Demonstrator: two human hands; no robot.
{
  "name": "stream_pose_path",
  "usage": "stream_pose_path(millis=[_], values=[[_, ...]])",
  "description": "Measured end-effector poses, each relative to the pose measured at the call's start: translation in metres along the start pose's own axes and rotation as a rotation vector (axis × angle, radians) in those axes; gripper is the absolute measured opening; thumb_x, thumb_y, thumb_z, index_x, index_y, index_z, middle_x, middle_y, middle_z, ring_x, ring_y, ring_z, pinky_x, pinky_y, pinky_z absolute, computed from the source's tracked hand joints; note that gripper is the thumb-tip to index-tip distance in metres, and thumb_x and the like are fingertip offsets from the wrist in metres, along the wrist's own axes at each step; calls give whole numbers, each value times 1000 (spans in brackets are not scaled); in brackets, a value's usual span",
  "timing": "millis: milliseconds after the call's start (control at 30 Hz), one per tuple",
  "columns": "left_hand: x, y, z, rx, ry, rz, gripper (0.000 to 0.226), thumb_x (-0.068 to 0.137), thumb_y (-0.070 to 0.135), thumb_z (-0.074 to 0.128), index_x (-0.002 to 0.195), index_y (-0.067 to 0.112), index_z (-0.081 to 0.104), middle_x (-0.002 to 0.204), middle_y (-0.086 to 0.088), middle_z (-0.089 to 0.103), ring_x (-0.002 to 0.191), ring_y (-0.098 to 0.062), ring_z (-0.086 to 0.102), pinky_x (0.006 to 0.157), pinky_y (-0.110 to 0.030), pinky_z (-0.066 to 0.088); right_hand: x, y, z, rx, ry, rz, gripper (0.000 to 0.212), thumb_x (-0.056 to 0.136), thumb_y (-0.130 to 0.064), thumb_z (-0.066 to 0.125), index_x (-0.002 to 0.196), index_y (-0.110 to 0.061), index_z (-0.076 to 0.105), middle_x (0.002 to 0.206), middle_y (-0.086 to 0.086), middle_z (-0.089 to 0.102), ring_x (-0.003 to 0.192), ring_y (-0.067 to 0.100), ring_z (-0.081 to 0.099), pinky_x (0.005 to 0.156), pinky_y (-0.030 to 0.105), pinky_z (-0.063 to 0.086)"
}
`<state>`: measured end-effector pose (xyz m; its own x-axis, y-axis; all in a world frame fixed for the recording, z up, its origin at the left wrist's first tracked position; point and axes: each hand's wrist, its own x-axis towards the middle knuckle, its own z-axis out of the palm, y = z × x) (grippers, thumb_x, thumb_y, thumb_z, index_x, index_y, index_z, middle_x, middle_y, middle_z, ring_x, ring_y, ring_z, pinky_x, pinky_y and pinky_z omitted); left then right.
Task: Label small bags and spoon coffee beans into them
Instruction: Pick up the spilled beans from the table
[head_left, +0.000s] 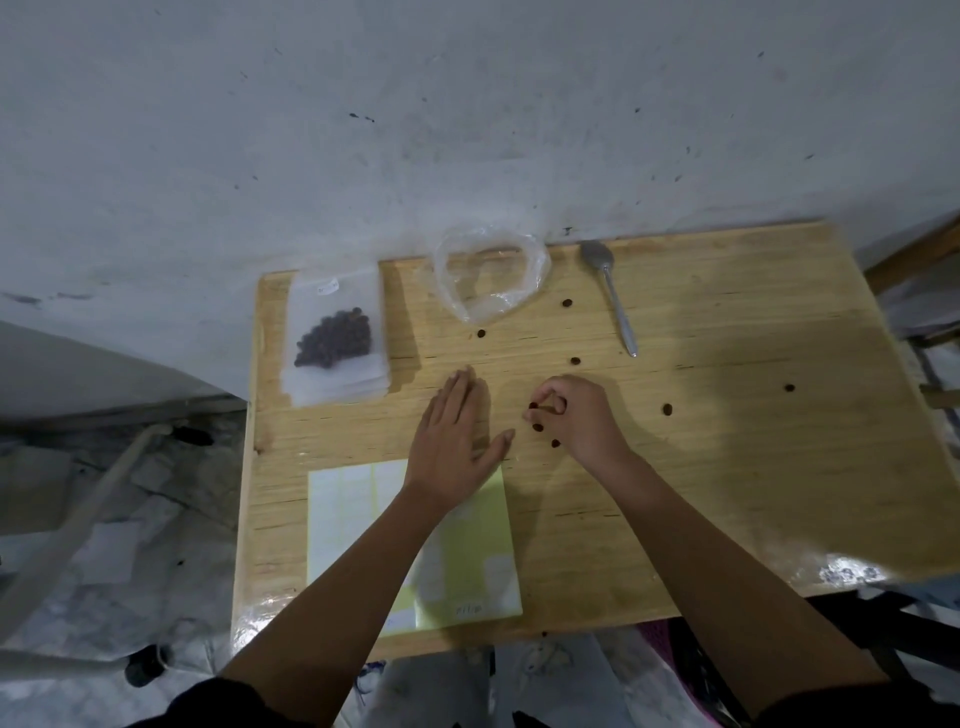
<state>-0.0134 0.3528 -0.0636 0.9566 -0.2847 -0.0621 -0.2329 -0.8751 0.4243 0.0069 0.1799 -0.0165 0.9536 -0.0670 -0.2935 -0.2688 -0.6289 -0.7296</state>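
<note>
Table (727, 467): pale honey wood with fine darker grain lines; white glare on its near corners.
Wall (363, 130), behind the table's far edge: grey-white, flecked with small dark specks.
Stack of small bags (337, 384), table's far left: frosted white, with a white label on the top bag; bagged beans (335, 340) dark brown.
Plastic bag (467, 306), table's far middle: clear, colourless.
Spoon (613, 296), table's far side, right of middle: dull silver-grey.
Loose beans (667, 409), scattered mid-table: dark brown, near black.
Label sheet (467, 545), table's near left: white labels on pale yellow-green backing.
</note>
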Motion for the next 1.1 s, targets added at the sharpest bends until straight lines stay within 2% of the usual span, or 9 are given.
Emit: stream_pose_path(millis=[167, 300, 367, 533, 633, 767, 900, 1000, 1100], values=[[1, 3, 2, 5, 11, -12, 76, 89, 60, 36, 142, 7, 34, 154, -10, 25, 143, -23, 20, 116, -39, 21, 3, -2, -4, -14, -76, 22, 10, 88, -15, 61, 82, -13, 53, 67, -7, 46, 59, 3, 42, 54, 11, 35], [0, 4, 1, 6, 22, -5, 76, 89, 60, 35, 142, 6, 34, 153, -11, 27, 143, -25, 22, 116, -39, 22, -10, 6, -17, 454, -8, 209, 16, 94, -9, 45, 80, -17, 48, 76, 0, 58, 61, 9, 46, 56, 20, 35], [-1, 5, 2, 13, 21, -8, 77, 89, 61, 31, 144, 7, 32, 154, -10, 24, 144, -23, 19, 117, -39, 20, -20, 10, -23, 556, 15, 258, 18, 95, -9, 43, 82, -19, 50, 75, 0, 58, 60, 10, 44, 56, 21, 35], [-3, 6, 3, -12, 11, -28, 77, 89, 61, 30, 146, 9, 27, 156, -7, 18, 145, -19, 11, 118, -38, 13, -35, 17, -25, 77, -83, 74, 8, 84, -18, 66, 88, -11, 64, 69, -13, 49, 64, -1, 42, 56, 11, 34], [-4, 5, 2, -26, 14, -24, 76, 89, 60, 31, 146, 9, 27, 156, -7, 17, 145, -19, 10, 118, -36, 11, -38, 21, -21, 5, -75, -12, 13, 76, -15, 75, 85, -8, 68, 66, -16, 41, 59, -1, 38, 54, 11, 28], [-4, 3, 2, -50, 15, -15, 74, 90, 58, 34, 145, 9, 29, 156, -8, 20, 145, -22, 12, 118, -39, 15, -34, 21, -17, -15, -68, -31, 10, 76, -11, 74, 83, -7, 69, 70, -13, 43, 63, -2, 39, 58, 9, 31], [-5, 3, 1, -48, -2, -4, 75, 90, 58, 31, 146, 9, 27, 156, -8, 17, 146, -21, 10, 118, -38, 13, -32, 18, -13, -121, -93, -24, 9, 88, -14, 61, 89, -6, 65, 84, -4, 51, 74, 5, 45, 69, 19, 32], [-5, 5, -1, -56, -12, -12, 76, 89, 60, 27, 146, 10, 26, 157, -6, 14, 146, -19, 6, 117, -32, 6, -37, 14, -18, 71, -17, 147, 13, 94, -18, 51, 96, -8, 60, 87, -4, 53, 75, 4, 47, 69, 19, 35], [-8, 10, 0, -95, -5, -42, 76, 87, 59, 23, 145, 10, 27, 158, -5, 13, 146, -18, 5, 116, -28, 2, -47, 20, -26, 569, 1, 398, 18, 95, -13, 43, 78, -11, 52, 72, 0, 47, 60, 9, 41, 58, 22, 33]])
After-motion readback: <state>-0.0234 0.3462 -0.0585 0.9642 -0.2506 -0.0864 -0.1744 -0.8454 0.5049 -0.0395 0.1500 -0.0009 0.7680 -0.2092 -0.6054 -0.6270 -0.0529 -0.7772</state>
